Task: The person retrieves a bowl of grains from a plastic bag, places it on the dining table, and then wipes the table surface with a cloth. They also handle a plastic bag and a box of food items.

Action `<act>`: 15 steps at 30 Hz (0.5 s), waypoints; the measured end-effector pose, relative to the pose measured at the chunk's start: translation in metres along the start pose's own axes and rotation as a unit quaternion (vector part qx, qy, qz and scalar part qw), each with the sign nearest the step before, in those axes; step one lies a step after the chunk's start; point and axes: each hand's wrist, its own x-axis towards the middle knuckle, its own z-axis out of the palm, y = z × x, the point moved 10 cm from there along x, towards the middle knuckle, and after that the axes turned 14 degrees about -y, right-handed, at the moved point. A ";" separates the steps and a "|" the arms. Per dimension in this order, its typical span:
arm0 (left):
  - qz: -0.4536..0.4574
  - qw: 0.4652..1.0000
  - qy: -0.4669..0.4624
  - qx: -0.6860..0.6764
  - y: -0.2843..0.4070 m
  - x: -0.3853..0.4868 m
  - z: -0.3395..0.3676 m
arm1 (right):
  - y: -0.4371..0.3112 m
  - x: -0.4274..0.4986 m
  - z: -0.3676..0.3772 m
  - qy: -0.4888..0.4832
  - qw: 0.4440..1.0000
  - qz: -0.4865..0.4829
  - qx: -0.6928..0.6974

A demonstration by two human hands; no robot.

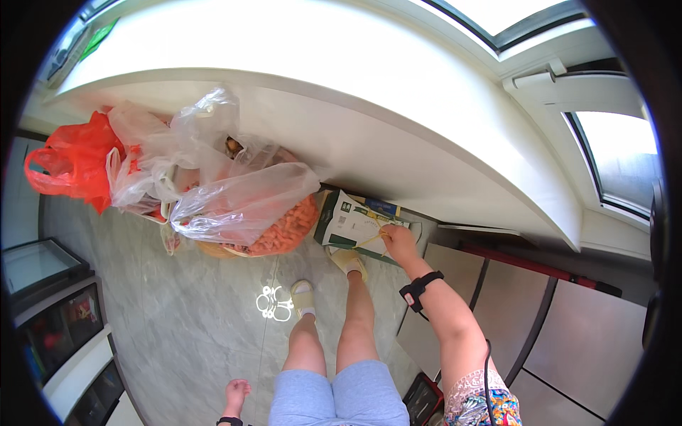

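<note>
My right hand [398, 243] reaches down to a white and green carton [346, 221] on the floor against the wall. Its fingers are closed on a thin yellow cord [367, 242] that runs across the carton's top. The carton bears printed writing and stands partly over one of my yellow slippers [341, 257] in the view. Low in the picture, my left hand [237, 393] hangs beside my leg with its fingers curled, holding nothing that I can see.
Left of the carton sit clear plastic bags [240, 205], an orange-red mesh-like sack [287, 229] and a red plastic bag [74, 160]. A white ledge [319, 64] overhangs them. Metallic cabinet fronts [511, 298] stand right; dark-windowed drawers [61, 330] stand left on grey tiles [186, 309].
</note>
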 end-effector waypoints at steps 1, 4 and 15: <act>0.001 1.000 0.005 -0.002 -0.001 -0.001 0.000 | 0.000 0.005 -0.006 0.012 1.000 -0.004 -0.001; 0.013 1.000 0.012 0.009 0.001 -0.002 0.005 | 0.006 0.019 -0.018 0.012 1.000 0.012 0.023; 0.393 0.905 0.054 0.156 0.366 0.012 0.139 | -0.005 0.032 -0.010 -0.114 0.987 0.018 -0.113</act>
